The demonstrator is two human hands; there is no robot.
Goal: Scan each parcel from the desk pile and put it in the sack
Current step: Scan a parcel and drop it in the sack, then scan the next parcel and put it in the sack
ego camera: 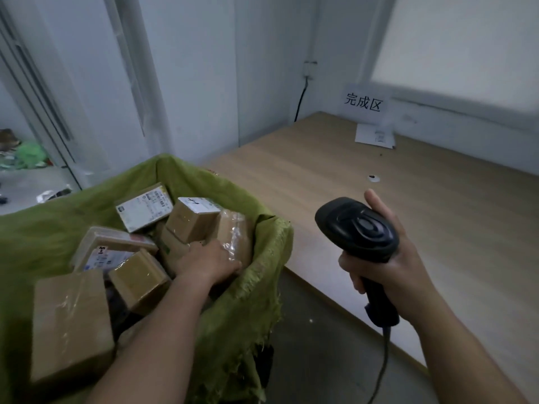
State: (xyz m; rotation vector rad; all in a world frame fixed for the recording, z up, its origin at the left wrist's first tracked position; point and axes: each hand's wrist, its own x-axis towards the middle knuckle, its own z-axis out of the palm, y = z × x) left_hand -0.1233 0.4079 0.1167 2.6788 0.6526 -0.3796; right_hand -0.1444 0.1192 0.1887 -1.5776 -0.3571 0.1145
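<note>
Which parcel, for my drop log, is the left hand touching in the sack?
The brown parcel wrapped in glossy clear tape, against the sack right wall. The left hand holds its lower end; every other parcel lies further left.

Seven visible parcels point(144, 211) lower left, one green sack point(43, 228), one black scanner point(358, 228), one wall sign point(364, 102), one paper sheet point(367, 135)

Left arm is reaching forward, left hand point(208, 262) curling round a parcel point(234, 231); right hand point(390, 272) is gripping a scanner point(355, 228) upright.
</note>
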